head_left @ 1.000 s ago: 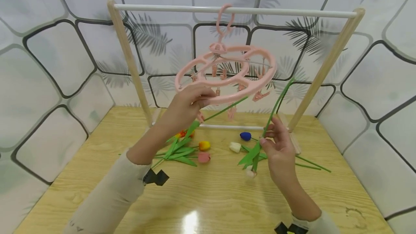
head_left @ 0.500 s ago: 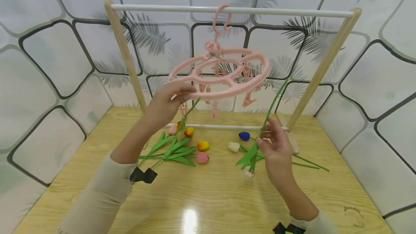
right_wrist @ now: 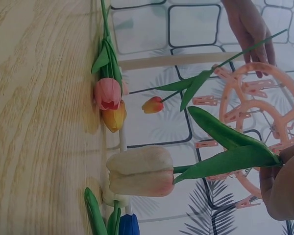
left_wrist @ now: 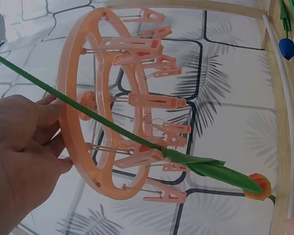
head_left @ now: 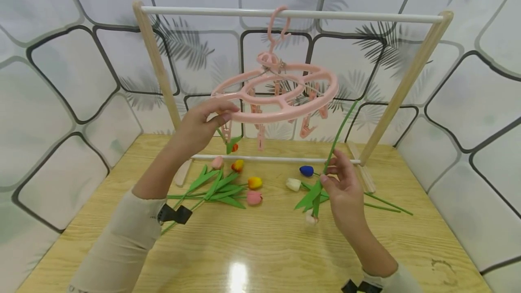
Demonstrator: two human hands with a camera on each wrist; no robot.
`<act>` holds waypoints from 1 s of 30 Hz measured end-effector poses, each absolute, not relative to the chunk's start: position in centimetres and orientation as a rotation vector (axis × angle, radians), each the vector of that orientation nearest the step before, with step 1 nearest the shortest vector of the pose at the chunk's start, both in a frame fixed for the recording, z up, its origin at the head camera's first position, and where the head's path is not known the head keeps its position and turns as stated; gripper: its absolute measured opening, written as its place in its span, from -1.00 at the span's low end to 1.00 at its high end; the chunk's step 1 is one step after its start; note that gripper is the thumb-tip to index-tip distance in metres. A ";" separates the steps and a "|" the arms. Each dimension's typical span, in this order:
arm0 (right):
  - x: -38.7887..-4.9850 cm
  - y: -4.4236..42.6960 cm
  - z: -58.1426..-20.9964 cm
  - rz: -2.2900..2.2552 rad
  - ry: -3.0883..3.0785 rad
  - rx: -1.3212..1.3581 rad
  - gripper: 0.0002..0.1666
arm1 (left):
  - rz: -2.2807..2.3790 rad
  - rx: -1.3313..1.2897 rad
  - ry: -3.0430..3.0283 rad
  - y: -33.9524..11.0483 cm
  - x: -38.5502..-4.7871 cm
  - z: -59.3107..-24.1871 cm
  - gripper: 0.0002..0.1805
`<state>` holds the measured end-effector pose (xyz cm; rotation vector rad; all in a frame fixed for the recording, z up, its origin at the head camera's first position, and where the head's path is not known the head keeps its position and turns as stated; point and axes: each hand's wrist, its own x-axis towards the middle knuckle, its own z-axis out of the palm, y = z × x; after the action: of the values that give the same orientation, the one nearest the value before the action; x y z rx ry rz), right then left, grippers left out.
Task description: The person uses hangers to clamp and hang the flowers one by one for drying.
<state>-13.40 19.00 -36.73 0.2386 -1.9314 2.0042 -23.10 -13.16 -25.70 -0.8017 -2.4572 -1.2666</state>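
Pink hanger hooked over the white rail; we see the left hand pinching its rim between thumb and curled fingers. Right hand, fingers curled, pinches a white tulip by the stem, bloom down. Red-orange tulip slants bloom-down at a hanger clip; seems gripped, contact unclear to us.

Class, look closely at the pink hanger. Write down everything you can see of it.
The pink hanger looks like smooth plastic: a round frame with inner braces and a hook curled over the white bar of a stand. Matching clips dangle below it. The frame hangs slightly tilted, above the table. The left hand grips its rim on the left side. A red-and-yellow tulip hangs flower-down, its stem apparently caught in one clip.
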 end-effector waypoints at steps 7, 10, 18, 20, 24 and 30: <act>-13.4 18.8 -36.7 1.971 -1.960 0.234 -0.28 | -1.440 -0.716 -2.166 -13.3 -22.2 -26.5 -0.65; -13.4 18.8 -36.7 1.982 -1.965 0.217 -0.27 | -1.593 -0.660 -1.840 -12.5 -20.7 -28.1 -0.68; -13.2 19.1 -36.7 1.987 -1.959 0.224 -0.26 | -1.507 -0.930 -1.414 -6.6 -15.8 -35.2 -0.76; -13.2 19.1 -36.7 1.983 -1.956 0.229 -0.26 | -1.408 -0.971 -1.493 -5.3 -15.6 -36.4 -0.77; -13.2 19.0 -36.8 1.999 -1.927 0.233 -0.27 | -1.351 -0.967 -1.683 -3.6 -15.9 -37.7 -0.71; -13.2 18.8 -36.9 2.009 -1.907 0.246 -0.28 | -1.300 -0.892 -1.769 -2.9 -18.2 -37.4 -0.57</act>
<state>-13.25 18.80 -36.92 0.2458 -1.9073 2.0089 -18.15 -2.89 -37.43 -0.8922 -1.7691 -1.2998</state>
